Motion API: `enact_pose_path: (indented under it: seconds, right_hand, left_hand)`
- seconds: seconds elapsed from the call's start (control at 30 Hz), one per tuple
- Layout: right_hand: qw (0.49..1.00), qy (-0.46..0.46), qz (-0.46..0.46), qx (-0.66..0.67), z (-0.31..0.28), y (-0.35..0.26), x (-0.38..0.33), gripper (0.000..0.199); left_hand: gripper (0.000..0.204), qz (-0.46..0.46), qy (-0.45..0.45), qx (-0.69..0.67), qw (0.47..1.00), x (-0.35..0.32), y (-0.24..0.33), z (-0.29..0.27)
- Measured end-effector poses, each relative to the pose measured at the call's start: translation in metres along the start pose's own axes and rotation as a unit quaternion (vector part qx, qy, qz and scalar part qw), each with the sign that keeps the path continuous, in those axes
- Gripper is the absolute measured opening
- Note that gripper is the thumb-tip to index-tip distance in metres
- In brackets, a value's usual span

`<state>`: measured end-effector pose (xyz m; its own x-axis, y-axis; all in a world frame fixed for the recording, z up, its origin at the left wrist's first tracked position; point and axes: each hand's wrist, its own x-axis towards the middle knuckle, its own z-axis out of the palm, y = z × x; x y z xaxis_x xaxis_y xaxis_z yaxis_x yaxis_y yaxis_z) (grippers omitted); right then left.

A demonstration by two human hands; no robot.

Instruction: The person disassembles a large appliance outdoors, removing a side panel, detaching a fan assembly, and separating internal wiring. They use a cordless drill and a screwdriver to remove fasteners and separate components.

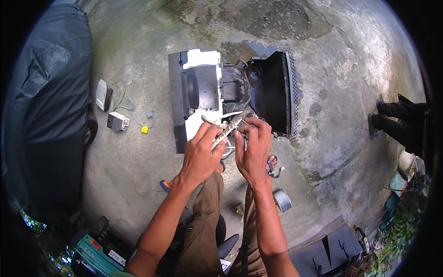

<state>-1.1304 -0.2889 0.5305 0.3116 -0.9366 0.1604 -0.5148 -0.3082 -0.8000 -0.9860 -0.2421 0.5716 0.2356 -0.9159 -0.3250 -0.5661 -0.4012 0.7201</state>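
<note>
Stained concrete floor (138,184) is filling the view, outdoors, mossy and patchy. At the near edge brown trousers (203,226) are running up from the bottom, feet mostly hidden under the hands; a dark seat or stool is poking out between the legs, hard to make out. Green box (94,254) is lying at the bottom left, cut off by the rim. Roll of grey tape (282,200) is lying just right of the right knee. Orange-and-blue tool handle (164,185) is peeking out beside the left forearm, the rest hidden by the arm.

Left hand (200,150) is closing around a bundle of pale wires (224,129), fingers curled over it. Right hand (254,147) is pinching the same bundle from the other side, fingertips closed on it. Bundle is sitting between both hands, just in front of the opened appliance (230,92), and trailing into it; where it ends inside is hidden. Blue-handled tool (272,167) is partly covered by the right hand, kind unclear.

Appliance is lying on the floor mid-view: white foam part on the left side, dark cavity and black mesh-edged panel on the right.

Farther left, small white adapter (117,121) with a cord and a white remote-like piece (101,93) are lying near a dark tarp (46,106) covering something large. At the far right edge another person's dark legs (399,115) are showing, cut off.
</note>
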Motion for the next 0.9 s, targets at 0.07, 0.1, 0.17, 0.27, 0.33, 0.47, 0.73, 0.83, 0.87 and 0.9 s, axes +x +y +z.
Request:
enact_pose_path:
  seconds: [0.07, 0.1, 0.17, 0.27, 0.33, 0.47, 0.73, 0.83, 0.87, 0.9]
  right_hand:
    - [1.000, -0.003, -0.005, 0.014, -0.001, -0.004, 0.001, 0.022]
    - [0.999, -0.015, -0.003, 0.031, -0.002, -0.006, 0.002, 0.020]
    - [0.997, -0.026, 0.013, 0.072, -0.004, -0.010, 0.001, 0.017]
    - [0.988, -0.067, 0.044, 0.130, -0.010, -0.013, 0.000, 0.020]
    - [0.979, -0.049, 0.057, 0.191, -0.012, -0.012, 0.002, 0.022]
    - [0.900, -0.069, 0.239, 0.359, -0.021, -0.010, 0.008, 0.026]
    - [0.831, -0.259, 0.311, 0.382, -0.046, 0.010, 0.018, 0.027]
    - [0.856, -0.248, 0.264, 0.369, -0.046, 0.014, 0.014, 0.027]
    - [0.855, -0.252, 0.260, 0.371, -0.047, 0.015, 0.013, 0.027]
    - [0.856, -0.254, 0.264, 0.365, -0.046, 0.017, 0.012, 0.028]
  left_hand:
    - [0.027, -0.015, 0.002, -0.007, 1.000, 0.001, -0.001, 0.003]
    - [0.027, -0.011, 0.012, 0.014, 1.000, 0.001, -0.002, 0.004]
    - [0.025, 0.035, 0.055, 0.072, 0.995, 0.003, -0.004, 0.006]
    - [0.022, 0.123, 0.120, 0.144, 0.975, 0.007, -0.010, 0.007]
    - [0.022, 0.140, 0.127, 0.150, 0.971, 0.008, -0.013, 0.005]
    - [0.017, 0.191, 0.078, 0.045, 0.978, 0.012, -0.021, 0.001]
    - [0.031, 0.188, 0.043, -0.052, 0.980, 0.004, -0.024, -0.001]
    - [0.030, 0.136, 0.018, -0.078, 0.988, 0.003, -0.021, -0.004]
    - [0.030, 0.148, 0.006, -0.080, 0.986, 0.004, -0.021, -0.006]
    - [0.029, 0.148, -0.008, -0.081, 0.986, 0.004, -0.020, -0.007]
